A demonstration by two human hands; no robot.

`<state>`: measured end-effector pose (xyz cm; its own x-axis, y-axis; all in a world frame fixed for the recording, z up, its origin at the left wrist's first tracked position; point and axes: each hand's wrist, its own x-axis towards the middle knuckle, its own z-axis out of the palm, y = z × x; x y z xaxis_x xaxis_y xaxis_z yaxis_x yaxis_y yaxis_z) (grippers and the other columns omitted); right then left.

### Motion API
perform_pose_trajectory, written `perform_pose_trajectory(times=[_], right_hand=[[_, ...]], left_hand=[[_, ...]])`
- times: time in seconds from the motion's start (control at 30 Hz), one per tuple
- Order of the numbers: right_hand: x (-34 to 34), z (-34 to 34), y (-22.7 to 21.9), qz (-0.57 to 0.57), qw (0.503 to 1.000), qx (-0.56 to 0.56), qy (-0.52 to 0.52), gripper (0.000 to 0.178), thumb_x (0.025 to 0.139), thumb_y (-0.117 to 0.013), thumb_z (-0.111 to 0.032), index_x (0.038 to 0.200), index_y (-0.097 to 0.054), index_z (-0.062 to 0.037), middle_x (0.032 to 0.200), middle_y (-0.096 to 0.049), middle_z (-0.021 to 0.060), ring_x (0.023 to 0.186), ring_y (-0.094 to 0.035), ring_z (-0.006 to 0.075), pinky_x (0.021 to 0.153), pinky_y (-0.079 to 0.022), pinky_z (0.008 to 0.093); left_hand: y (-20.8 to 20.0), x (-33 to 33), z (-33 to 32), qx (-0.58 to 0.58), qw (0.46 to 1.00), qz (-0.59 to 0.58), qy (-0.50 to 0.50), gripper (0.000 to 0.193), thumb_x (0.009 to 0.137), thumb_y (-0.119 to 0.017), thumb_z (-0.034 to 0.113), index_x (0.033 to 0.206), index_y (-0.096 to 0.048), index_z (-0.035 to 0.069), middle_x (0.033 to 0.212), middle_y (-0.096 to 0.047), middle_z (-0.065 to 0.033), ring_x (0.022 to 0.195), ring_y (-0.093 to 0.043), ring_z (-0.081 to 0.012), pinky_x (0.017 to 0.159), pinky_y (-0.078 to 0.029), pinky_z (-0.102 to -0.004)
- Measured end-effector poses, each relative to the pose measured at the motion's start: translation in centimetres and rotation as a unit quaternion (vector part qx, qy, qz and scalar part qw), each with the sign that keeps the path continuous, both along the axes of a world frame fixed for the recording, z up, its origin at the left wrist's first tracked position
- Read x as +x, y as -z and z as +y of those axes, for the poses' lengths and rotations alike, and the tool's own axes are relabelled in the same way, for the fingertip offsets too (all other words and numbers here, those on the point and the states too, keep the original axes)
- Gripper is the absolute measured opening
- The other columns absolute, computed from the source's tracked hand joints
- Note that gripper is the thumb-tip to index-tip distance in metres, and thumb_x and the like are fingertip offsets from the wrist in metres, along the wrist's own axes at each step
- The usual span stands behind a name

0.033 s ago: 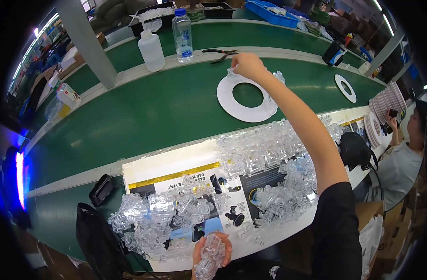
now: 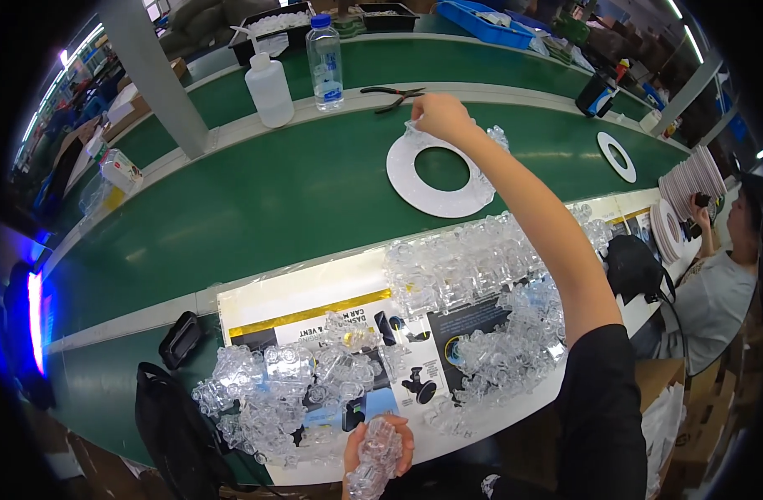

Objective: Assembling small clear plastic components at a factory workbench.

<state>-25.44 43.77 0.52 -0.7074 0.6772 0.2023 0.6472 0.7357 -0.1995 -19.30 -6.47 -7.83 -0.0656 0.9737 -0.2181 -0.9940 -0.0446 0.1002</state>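
At the lower edge, my left hand (image 2: pixel 404 442) is cupped around a bunch of clear plastic parts (image 2: pixel 378 457). My right arm reaches far across the green bench. There my right hand (image 2: pixel 441 115), fingers pinched together, is at the upper-left rim of a flat white ring (image 2: pixel 419 194). A small clear plastic part (image 2: pixel 412 132) shows at its fingertips. More clear parts (image 2: pixel 486 185) sit along the ring's right side, partly behind my forearm. Between my hands lie rows of clear parts (image 2: pixel 448 271), a loose heap (image 2: pixel 515 350) and another heap (image 2: pixel 265 383) on a printed cardboard sheet (image 2: pixel 290 287).
Pliers (image 2: pixel 394 97), a clear bottle with a blue cap (image 2: pixel 325 67) and a white squeeze bottle (image 2: pixel 269 92) stand beyond the ring. Another white ring (image 2: pixel 617 158) lies to the right. A black pouch (image 2: pixel 640 267) rests beside the rows. A co-worker (image 2: pixel 715 292) sits at far right.
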Motion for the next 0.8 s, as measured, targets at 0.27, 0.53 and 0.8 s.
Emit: perform_pose_trajectory(times=[0.27, 0.53, 0.8], right_hand=[[-0.5, 0.0, 0.7, 0.011, 0.999, 0.036, -0.015, 0.013, 0.067, -0.062, -0.015, 0.08, -0.062, -0.0112, 0.082, -0.064, 0.0095, 0.08, -0.06, 0.0289, 0.071, -0.048, 0.0384], [-0.9, -0.6, 0.6, -0.004, 1.0, 0.026, 0.015, 0.012, 0.07, -0.058, -0.014, 0.081, -0.062, -0.0135, 0.086, -0.064, 0.0104, 0.084, -0.061, 0.0291, 0.073, -0.049, 0.04], [-1.4, -1.7, -1.7, -0.1, 0.986, 0.124, -0.048, 0.014, 0.068, -0.062, -0.019, 0.082, -0.066, -0.0174, 0.082, -0.064, 0.009, 0.08, -0.063, 0.0268, 0.07, -0.049, 0.0378]], left_hand=[[-0.4, 0.0, 0.3, -0.007, 0.999, 0.033, 0.011, 0.06, 0.091, -0.022, 0.045, 0.118, -0.045, -0.004, 0.085, -0.049, -0.0235, 0.052, -0.048, -0.0273, 0.044, -0.041, -0.0355], [-0.5, -0.1, 0.3, -0.002, 1.0, 0.023, 0.02, 0.061, 0.091, -0.022, 0.046, 0.118, -0.044, -0.004, 0.086, -0.05, -0.023, 0.052, -0.049, -0.0274, 0.044, -0.041, -0.036], [-2.0, -0.1, 0.5, -0.074, 0.994, 0.063, 0.047, 0.059, 0.091, -0.025, 0.047, 0.116, -0.045, -0.003, 0.084, -0.052, -0.0166, 0.055, -0.049, -0.0198, 0.045, -0.04, -0.0288]])
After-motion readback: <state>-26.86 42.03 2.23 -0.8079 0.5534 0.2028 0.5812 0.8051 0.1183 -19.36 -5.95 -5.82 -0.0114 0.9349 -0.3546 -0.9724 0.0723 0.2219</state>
